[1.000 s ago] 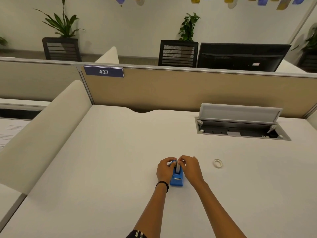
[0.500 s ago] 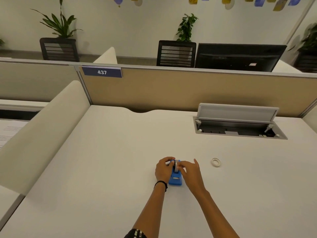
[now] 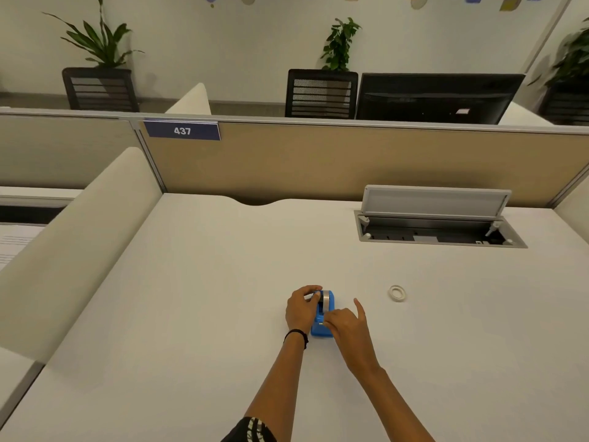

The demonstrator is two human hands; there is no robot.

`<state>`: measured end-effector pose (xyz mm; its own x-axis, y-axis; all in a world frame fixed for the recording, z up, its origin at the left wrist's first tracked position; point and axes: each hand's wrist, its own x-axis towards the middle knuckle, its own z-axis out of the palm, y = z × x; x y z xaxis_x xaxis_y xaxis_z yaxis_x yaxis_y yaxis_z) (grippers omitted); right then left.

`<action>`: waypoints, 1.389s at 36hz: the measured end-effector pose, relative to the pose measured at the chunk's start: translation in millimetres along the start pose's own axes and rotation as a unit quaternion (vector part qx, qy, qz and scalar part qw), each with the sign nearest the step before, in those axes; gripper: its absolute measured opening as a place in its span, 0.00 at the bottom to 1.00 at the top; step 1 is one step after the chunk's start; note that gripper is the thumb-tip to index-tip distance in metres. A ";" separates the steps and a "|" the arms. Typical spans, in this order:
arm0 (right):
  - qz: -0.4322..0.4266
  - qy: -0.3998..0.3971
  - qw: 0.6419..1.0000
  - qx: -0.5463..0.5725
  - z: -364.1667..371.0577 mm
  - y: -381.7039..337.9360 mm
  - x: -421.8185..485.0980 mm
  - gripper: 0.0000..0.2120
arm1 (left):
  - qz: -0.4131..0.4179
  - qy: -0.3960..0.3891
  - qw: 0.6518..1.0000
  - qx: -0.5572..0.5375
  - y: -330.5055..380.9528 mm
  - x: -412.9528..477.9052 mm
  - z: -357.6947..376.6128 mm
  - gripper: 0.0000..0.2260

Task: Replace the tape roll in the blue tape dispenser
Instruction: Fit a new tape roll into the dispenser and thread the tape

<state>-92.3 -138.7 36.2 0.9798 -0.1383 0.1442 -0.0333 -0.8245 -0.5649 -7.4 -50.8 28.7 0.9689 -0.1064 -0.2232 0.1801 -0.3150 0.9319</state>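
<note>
The blue tape dispenser [image 3: 322, 328] stands on the white desk [image 3: 197, 314], near its middle. A tape roll [image 3: 325, 299] sits in its top slot. My left hand [image 3: 301, 309] grips the dispenser's left side at the roll. My right hand [image 3: 345, 323] pinches at the dispenser's front by the cutter, little finger raised; whether it holds the tape end is too small to tell. A second small white tape ring [image 3: 397, 293] lies flat on the desk to the right, apart from both hands.
An open cable tray with a raised lid [image 3: 436, 218] is set into the desk at the back right. A beige partition [image 3: 318, 161] closes the far edge, and a white divider [image 3: 73, 237] runs along the left.
My right hand has slid from the top of the roll toward me, down to the dispenser's front. My left hand stays on the dispenser's left side.
</note>
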 end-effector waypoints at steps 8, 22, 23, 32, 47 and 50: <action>-0.029 -0.033 0.997 -0.061 1.5 -2.3 -3.7 0.05 | 0.000 -0.002 1.000 -0.008 1.1 -0.6 -0.7 0.09; 0.003 -0.023 0.999 -0.028 14.0 11.4 -5.4 0.12 | 0.000 -0.001 1.000 -0.006 0.1 -1.3 0.0 0.10; 0.010 -0.030 0.999 -0.017 14.3 11.7 -5.6 0.14 | -0.001 -0.001 1.000 -0.006 0.3 -1.4 0.1 0.10; -0.017 -0.051 0.998 -0.037 10.7 8.4 -6.1 0.38 | -0.006 -0.002 1.000 -0.007 0.8 -2.1 0.1 0.10; -0.074 0.092 0.988 -0.104 10.0 3.3 -7.2 0.33 | -0.001 -0.001 1.000 -0.005 0.0 -2.9 -0.2 0.10; -0.081 0.096 0.984 -0.127 11.4 5.7 -8.4 0.33 | 0.001 -0.001 1.000 -0.006 -0.1 -3.0 -0.4 0.11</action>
<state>-98.5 -136.0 22.5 0.9216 -0.0741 0.3810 0.0489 -0.9516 -0.3034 -10.3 -50.1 29.4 0.9689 -0.1092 -0.2220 0.1801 -0.3038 0.9356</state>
